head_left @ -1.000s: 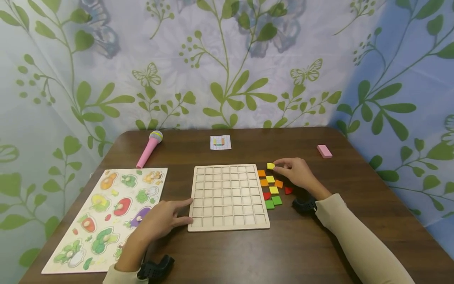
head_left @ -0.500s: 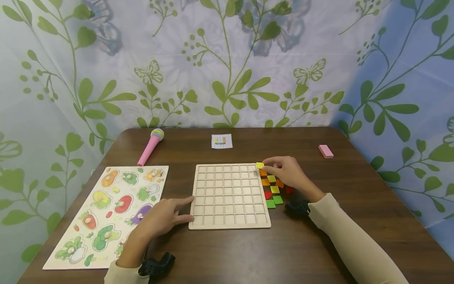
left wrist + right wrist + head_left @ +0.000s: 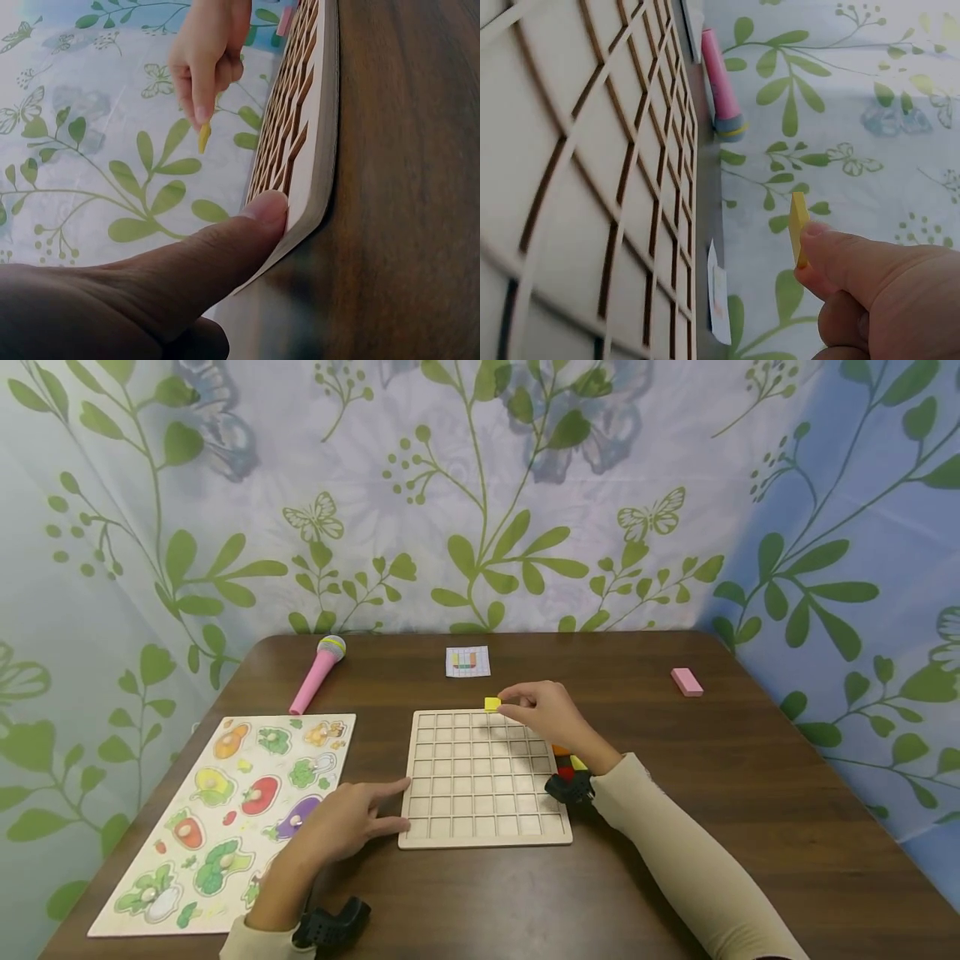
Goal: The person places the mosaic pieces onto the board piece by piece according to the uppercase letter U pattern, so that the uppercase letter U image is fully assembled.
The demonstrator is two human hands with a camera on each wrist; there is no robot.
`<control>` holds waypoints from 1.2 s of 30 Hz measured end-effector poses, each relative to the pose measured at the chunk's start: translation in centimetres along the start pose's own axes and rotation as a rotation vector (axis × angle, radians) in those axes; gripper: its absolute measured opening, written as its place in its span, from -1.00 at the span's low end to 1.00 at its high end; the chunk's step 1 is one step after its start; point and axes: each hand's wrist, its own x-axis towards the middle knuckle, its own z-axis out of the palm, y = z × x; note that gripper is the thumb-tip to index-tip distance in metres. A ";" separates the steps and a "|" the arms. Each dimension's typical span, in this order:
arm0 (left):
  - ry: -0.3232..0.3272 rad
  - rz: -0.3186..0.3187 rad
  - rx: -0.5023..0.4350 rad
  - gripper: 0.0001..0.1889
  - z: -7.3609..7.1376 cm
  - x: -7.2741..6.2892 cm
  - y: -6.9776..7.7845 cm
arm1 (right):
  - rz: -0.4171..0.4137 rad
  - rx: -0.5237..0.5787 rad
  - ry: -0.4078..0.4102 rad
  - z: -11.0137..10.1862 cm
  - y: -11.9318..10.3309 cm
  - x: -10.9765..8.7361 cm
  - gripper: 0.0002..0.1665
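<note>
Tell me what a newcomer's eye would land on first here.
Probably the pale gridded board in the middle of the dark table, and the bright yellow tile that the right hand pinches near its far edge. Next, likely the colourful vegetable puzzle at the left and the pink microphone lying beyond it.

A yellow tile (image 3: 492,704) is standing out against a cream board (image 3: 482,781) ruled in squares.
Orange, yellow and red are showing on the other tiles (image 3: 578,763); dark brown grain is streaking the table (image 3: 787,827). The mic (image 3: 313,681) is wearing pink, grey and a yellow band — the block (image 3: 687,682) is showing pink too. Red, green and purple vegetables (image 3: 260,796) are dotting the cream puzzle (image 3: 243,831). Green leaves (image 3: 463,558) are patterning the pale cloth (image 3: 375,543) — blue is tinting its right side.
</note>
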 end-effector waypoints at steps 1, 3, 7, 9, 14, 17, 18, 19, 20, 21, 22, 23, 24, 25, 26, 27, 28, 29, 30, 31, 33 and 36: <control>0.001 -0.002 0.003 -0.36 0.0 0.0 0.0 | -0.005 0.001 0.003 0.3 -0.2 0.2 -0.72; 0.000 -0.007 0.006 -0.36 0.0 -0.1 0.1 | -0.019 0.004 0.004 0.8 -0.7 0.5 -0.72; -0.004 -0.015 0.004 -0.36 -0.1 -0.1 0.1 | -0.028 -0.005 -0.006 1.6 -1.3 0.6 -0.71; -0.005 -0.018 0.002 -0.36 -0.1 -0.2 0.1 | -0.016 -0.012 -0.016 2.0 -1.5 0.6 -0.71; -0.004 -0.019 0.003 -0.36 -0.1 -0.2 0.0 | -0.003 -0.016 -0.037 3.1 -1.8 0.7 -0.69; -0.006 -0.025 0.001 -0.36 -0.1 -0.2 0.0 | -0.013 -0.016 -0.044 3.8 -2.1 0.9 -0.69; -0.007 -0.029 -0.001 -0.36 -0.1 -0.2 0.0 | -0.014 -0.011 -0.045 4.1 -2.2 1.0 -0.69; -0.008 -0.031 -0.004 -0.36 -0.1 -0.2 0.0 | -0.010 -0.007 -0.049 4.4 -2.3 1.1 -0.69; -0.009 -0.033 -0.005 -0.36 -0.1 -0.3 0.0 | -0.004 -0.010 -0.053 4.7 -2.4 1.1 -0.69; -0.009 -0.033 -0.006 -0.36 -0.1 -0.3 0.0 | 0.001 -0.008 -0.057 4.9 -2.5 1.1 -0.69; -0.010 -0.033 -0.007 -0.36 -0.1 -0.3 0.0 | 0.006 -0.012 -0.059 5.2 -2.6 1.1 -0.69; -0.011 -0.032 -0.007 -0.36 -0.1 -0.3 0.0 | 0.010 -0.019 -0.059 5.5 -2.7 1.1 -0.69; -0.013 -0.030 -0.008 -0.36 -0.1 -0.3 0.0 | 0.010 -0.027 -0.056 5.7 -2.8 1.1 -0.69; -0.014 -0.028 -0.008 -0.36 -0.1 -0.3 0.0 | 0.012 -0.038 -0.052 5.9 -2.9 1.1 -0.69; -0.016 -0.027 -0.008 -0.36 -0.1 -0.2 0.0 | 0.014 -0.045 -0.046 6.2 -2.9 1.1 -0.70; -0.018 -0.025 -0.008 -0.36 -0.1 -0.2 0.0 | 0.016 -0.049 -0.039 6.4 -3.0 1.0 -0.70; -0.019 -0.024 -0.009 -0.36 -0.1 -0.2 0.0 | 0.020 -0.050 -0.035 6.6 -3.0 1.0 -0.70; -0.021 -0.024 -0.009 -0.36 -0.1 -0.2 0.0 | 0.022 -0.049 -0.034 6.8 -3.0 1.0 -0.70; -0.023 -0.024 -0.009 -0.35 -0.1 -0.2 0.0 | 0.025 -0.040 -0.036 7.0 -3.0 0.9 -0.70; -0.023 -0.024 -0.009 -0.35 -0.1 -0.2 -0.1 | 0.025 -0.034 -0.037 7.2 -3.0 0.9 -0.70; -0.025 -0.024 -0.011 -0.35 -0.2 -0.2 -0.1 | 0.021 -0.025 -0.039 7.6 -2.9 0.9 -0.69; -0.024 -0.021 -0.016 -0.35 -0.1 -0.2 -0.1 | 0.008 -0.019 -0.031 8.2 -2.8 1.0 -0.69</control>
